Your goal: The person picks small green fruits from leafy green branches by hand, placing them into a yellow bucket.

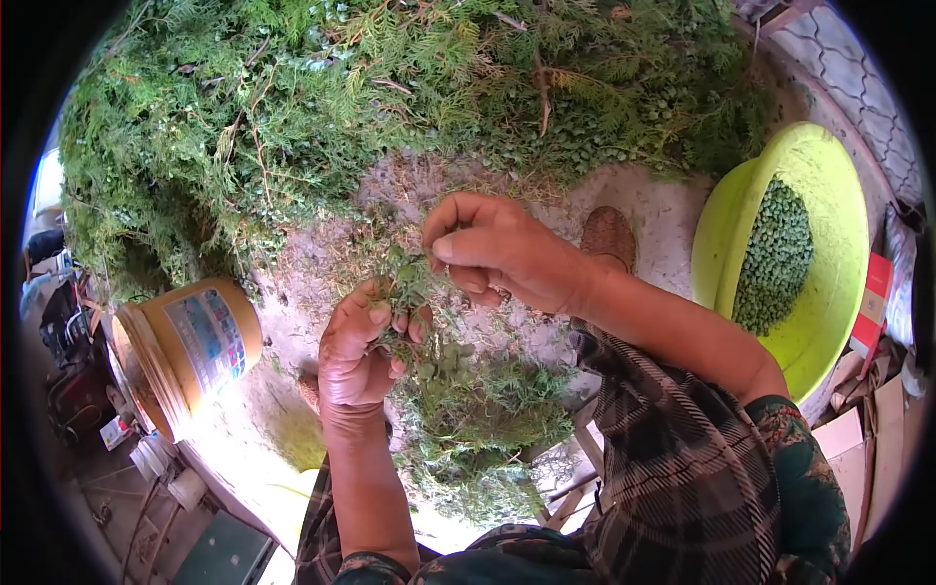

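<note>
- Left of the lime-green tub (843,224), well apart from it, there's a green sprig (408,276) gripped in the curled fingers of the left hand (356,346).
- Right hand (512,255) is on the tub's side of that sprig, fingertips bent in right by it; can't tell if they're actually pinching anything.
- I'd have the left hand grip low so the rest of the sprig sits exposed, then pluck with just the fingertips. Cleaner than raking imo.
- Bluish-green cones (775,258) are piled inside the tub, so I'd drop leafy scraps elsewhere.
- Big evergreen heap (439,88) left of the tub too, farther out, so pace yourself lol.
</note>
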`<action>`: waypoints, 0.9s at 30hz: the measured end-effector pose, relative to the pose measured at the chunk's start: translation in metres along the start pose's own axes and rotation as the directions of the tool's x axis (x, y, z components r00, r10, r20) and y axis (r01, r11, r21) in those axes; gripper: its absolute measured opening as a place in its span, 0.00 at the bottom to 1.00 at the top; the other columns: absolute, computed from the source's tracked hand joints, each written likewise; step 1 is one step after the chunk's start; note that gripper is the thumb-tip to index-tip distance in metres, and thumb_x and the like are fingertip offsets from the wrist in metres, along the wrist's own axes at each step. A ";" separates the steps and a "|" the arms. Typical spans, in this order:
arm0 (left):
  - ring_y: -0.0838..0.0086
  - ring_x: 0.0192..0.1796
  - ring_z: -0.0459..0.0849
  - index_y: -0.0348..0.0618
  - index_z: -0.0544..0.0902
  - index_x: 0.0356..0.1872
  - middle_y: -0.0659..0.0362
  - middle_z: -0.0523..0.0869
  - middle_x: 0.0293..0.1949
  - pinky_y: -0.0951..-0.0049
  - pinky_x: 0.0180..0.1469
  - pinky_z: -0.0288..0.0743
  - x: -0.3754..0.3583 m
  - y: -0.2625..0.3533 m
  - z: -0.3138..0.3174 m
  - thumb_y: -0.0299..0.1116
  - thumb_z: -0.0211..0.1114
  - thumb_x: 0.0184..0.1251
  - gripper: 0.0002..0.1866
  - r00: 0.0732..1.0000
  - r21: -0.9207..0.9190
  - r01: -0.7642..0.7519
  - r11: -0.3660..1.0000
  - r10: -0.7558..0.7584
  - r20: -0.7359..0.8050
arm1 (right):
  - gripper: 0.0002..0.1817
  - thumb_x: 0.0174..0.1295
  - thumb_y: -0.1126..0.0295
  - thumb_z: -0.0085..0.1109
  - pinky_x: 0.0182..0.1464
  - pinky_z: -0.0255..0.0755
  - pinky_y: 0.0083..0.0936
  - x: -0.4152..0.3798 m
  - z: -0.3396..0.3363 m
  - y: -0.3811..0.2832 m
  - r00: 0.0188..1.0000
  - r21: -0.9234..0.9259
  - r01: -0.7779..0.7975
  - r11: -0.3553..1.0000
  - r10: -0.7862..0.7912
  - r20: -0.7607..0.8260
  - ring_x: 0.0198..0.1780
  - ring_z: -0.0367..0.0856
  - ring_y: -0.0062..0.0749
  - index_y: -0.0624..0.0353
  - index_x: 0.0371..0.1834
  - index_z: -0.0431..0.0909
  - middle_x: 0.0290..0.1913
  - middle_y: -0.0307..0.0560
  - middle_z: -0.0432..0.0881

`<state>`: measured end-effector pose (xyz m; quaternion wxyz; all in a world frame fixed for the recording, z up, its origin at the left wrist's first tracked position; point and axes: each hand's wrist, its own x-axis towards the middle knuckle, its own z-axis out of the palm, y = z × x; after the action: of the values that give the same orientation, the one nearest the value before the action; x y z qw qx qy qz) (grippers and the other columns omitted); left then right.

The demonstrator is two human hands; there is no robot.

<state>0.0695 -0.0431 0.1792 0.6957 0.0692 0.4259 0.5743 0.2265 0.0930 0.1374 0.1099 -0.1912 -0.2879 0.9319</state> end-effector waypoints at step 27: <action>0.81 0.18 0.69 0.40 0.75 0.25 0.63 0.73 0.17 0.81 0.20 0.61 -0.017 0.001 0.049 0.33 0.63 0.61 0.10 0.947 0.205 0.233 0.951 -0.175 -0.268 | 0.07 0.60 0.73 0.49 0.15 0.61 0.13 -0.020 -0.001 -0.018 0.946 -0.281 -0.133 0.951 0.206 0.251 0.16 0.67 0.12 0.64 0.38 0.74 0.24 0.37 0.74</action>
<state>0.1019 -0.0385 0.2189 0.6802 0.0340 0.5787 0.4487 0.2464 0.1019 0.1524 -0.0387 -0.0959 -0.4025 0.9096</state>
